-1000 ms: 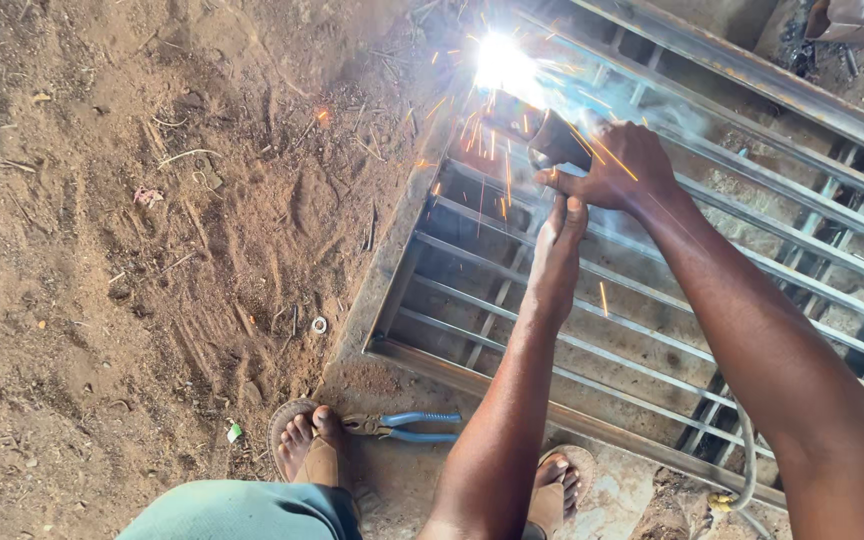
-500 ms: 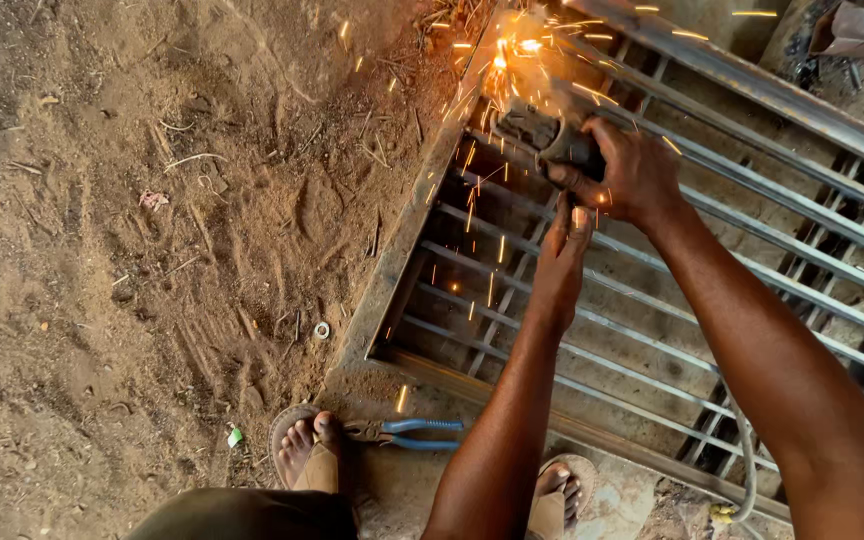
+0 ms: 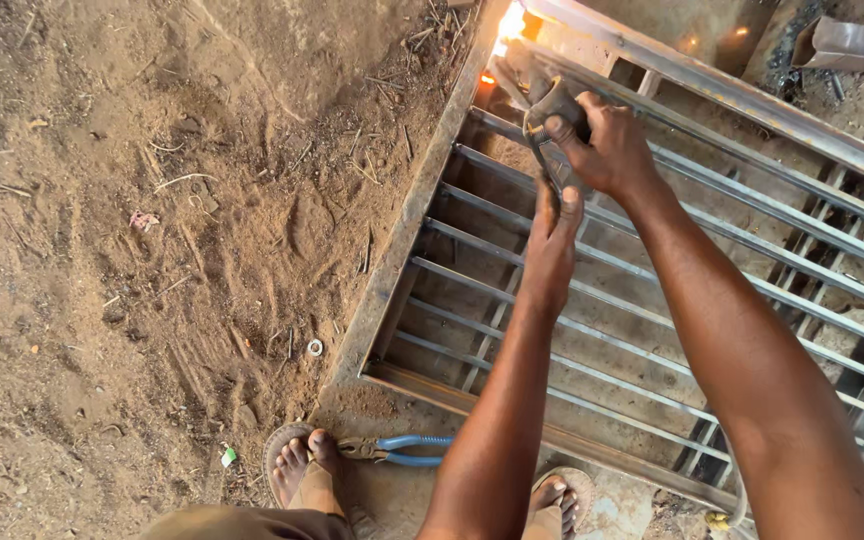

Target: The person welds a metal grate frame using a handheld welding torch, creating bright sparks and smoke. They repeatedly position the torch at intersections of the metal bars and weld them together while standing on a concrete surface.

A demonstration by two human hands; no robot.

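Metal grille [image 3: 652, 330] lies flat on the dirt floor [image 3: 152, 250], its long frame running from near the feet up and to the right, thin bars crossing it. A second ago a white arc and a spray of sparks burst at its upper left corner; now only an orange glow [image 3: 508, 25] remains there, so I judge that weld spot finished or paused. The right hand [image 3: 607, 145] has its fingers clamped on the electrode holder [image 3: 544, 92], which points up-left toward the glow. The left hand [image 3: 552, 245] braces beneath it, fingers together against the right wrist. Blue-handled pliers [image 3: 402, 450] lie by the sandalled feet.
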